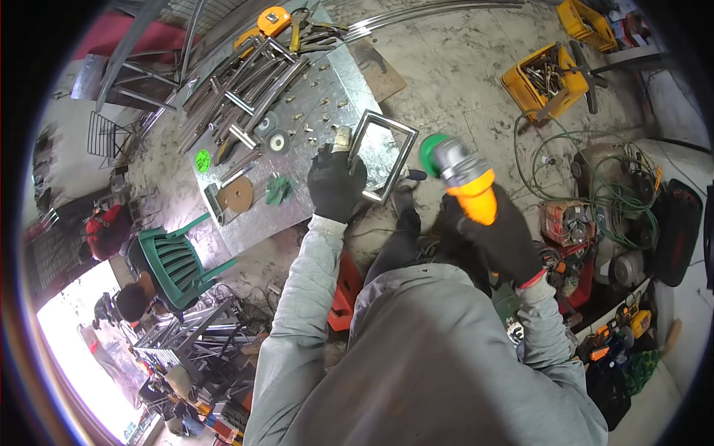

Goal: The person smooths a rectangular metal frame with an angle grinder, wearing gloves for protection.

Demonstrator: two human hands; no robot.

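Note:
My left hand (336, 182), in a dark glove, grips one side of a rectangular metal frame (400, 166). The frame is shiny and tilted at the edge of the sheet-metal worktable (297, 178). In my right hand (500, 236), also gloved, is an angle grinder (458, 169) with a yellow-orange body. Its green disc (430, 153) faces the frame with a small gap between them. The glove hides much of the grinder's handle. Beside my left hand on the table are small grinding wheels (277, 142) and a bunched green cloth-like piece (278, 190).
Metal tubes (245, 93), a yellow-orange tape measure (274, 21) and a brown disc (236, 193) lie on the table. A yellow crate (547, 82) of metal pieces and a coiled green hose (632, 201) are right. A green chair (175, 260) and another person (137, 297) are left.

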